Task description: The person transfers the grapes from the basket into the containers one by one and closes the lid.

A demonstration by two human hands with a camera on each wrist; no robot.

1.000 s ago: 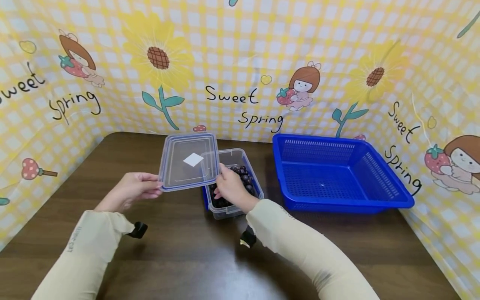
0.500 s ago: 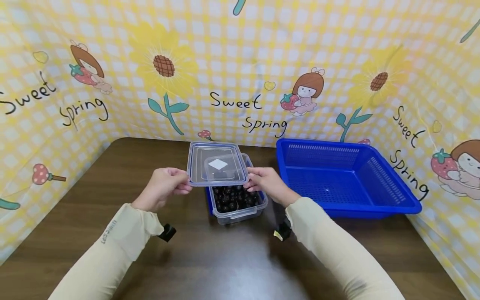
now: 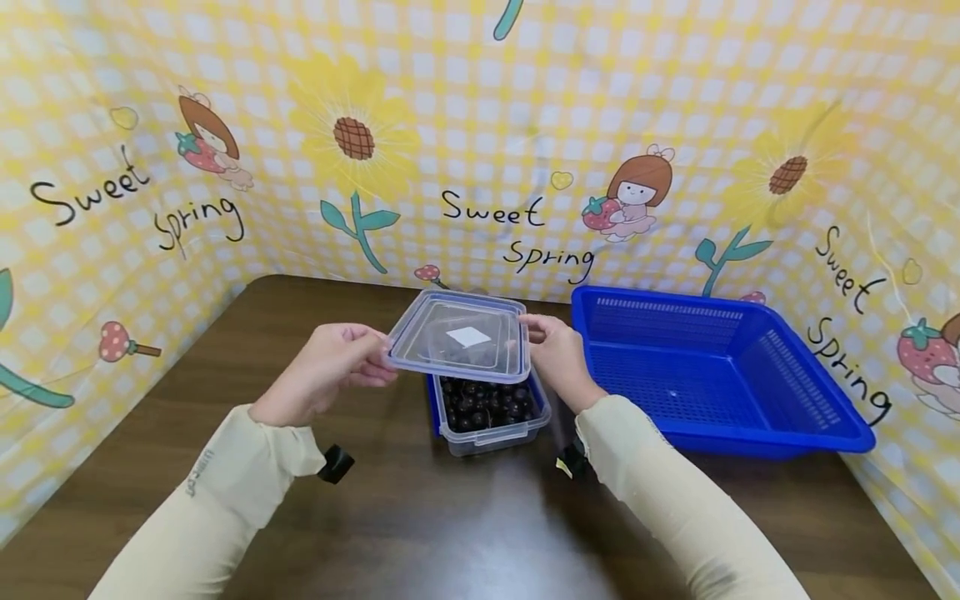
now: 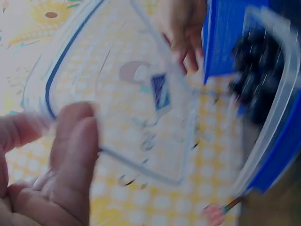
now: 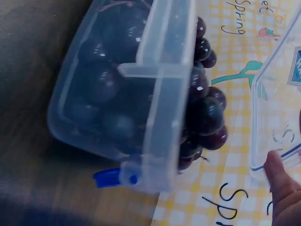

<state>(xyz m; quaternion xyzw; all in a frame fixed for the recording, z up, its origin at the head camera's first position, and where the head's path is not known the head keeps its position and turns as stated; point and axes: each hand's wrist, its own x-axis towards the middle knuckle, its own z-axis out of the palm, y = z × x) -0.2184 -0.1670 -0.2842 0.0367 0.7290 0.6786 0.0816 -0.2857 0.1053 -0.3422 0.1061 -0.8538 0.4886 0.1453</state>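
Observation:
A clear plastic lid (image 3: 427, 343) with a blue seal and a white label hangs tilted over a clear food container (image 3: 491, 444). Dark grapes (image 3: 480, 406) fill the container and bulge above its rim in the right wrist view. My left hand (image 3: 324, 367) pinches the lid's near left corner between thumb and fingers. My right hand (image 3: 561, 357) holds the right edge, with a fingertip (image 5: 275, 167) on the lid's rim. The lid hides the back of the container. A blue side latch (image 5: 113, 178) stands folded out from the rim.
A large blue plastic basket (image 3: 720, 437) with slotted walls stands to the right of the container. The brown wooden table (image 3: 420, 533) ends at a yellow checked cloth (image 3: 487, 125) hung at the back and sides.
The lid has moved right from beside the container to over it, and its tilt has changed. My right hand has shifted outward from above the grapes to the lid's right side.

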